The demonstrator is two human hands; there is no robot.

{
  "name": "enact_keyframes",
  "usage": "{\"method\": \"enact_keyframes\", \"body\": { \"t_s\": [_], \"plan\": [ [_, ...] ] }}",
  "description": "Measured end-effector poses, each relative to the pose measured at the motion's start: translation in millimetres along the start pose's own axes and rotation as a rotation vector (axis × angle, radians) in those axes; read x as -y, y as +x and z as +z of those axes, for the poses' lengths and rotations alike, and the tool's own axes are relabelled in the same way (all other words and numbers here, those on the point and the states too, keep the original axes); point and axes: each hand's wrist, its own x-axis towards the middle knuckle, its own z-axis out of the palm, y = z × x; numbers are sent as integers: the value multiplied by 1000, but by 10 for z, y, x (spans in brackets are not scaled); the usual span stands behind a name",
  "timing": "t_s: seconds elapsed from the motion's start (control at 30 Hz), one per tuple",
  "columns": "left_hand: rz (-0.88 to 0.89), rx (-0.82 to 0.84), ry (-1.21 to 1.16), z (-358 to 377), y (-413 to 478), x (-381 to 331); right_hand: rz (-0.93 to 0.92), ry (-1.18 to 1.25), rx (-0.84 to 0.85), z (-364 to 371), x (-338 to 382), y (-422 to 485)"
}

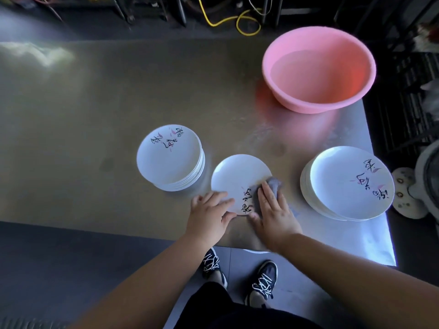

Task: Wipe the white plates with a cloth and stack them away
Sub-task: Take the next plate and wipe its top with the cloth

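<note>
White plate, single (237, 179): lies flat and face up on the tabletop (95, 115), on the near side of the pink basin (308, 104) and a little to its left. Black brush lettering sits at the plate's near edge. This is the item in work.

Left hand (209, 214): fingers straight and spread over the plate's near-left rim, gripping nothing. Judged to pin the plate against sliding under the wipe.

Right hand (273, 210): fingers flat and extended, pressing the grey cloth (273, 182) onto the plate's right part beside the lettering. No curl round the cloth.

Plate stack, left (169, 157): well to the left of the basin and nearer the person. Neat, several high, possibly the finished pile.

Plate stack, right (349, 184): straight toward the person from the basin, by the tabletop's right edge. Looser, with rims offset.

Pink basin, contents: seemingly shallow clear water, with no plate or cloth inside. Likely kept close for wetting the cloth.
</note>
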Motion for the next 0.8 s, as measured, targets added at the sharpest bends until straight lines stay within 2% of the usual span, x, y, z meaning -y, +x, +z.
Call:
{"method": "enact_keyframes", "body": {
  "t_s": [0.13,0.3,0.4,0.47,0.63,0.8],
  "plan": [
    [22,22,-5,-24,46,12,15,66,-60,-245,-68,406],
    [-7,98,-21,-110,115,4,-28,33,-292,56,42,-25],
    [-26,172,-15,-198,153,-30,-154,18,-292,132,59,-231],
    [-19,227,-10,-256,187,-50,-147,61,-249,49,93,-228],
    [-4,297,-18,-517,338,-86,247,122,-66,-634,339,-34],
    [-291,366,-67,-757,491,-125,538,28,85,-1022,353,215]
  ]
}}
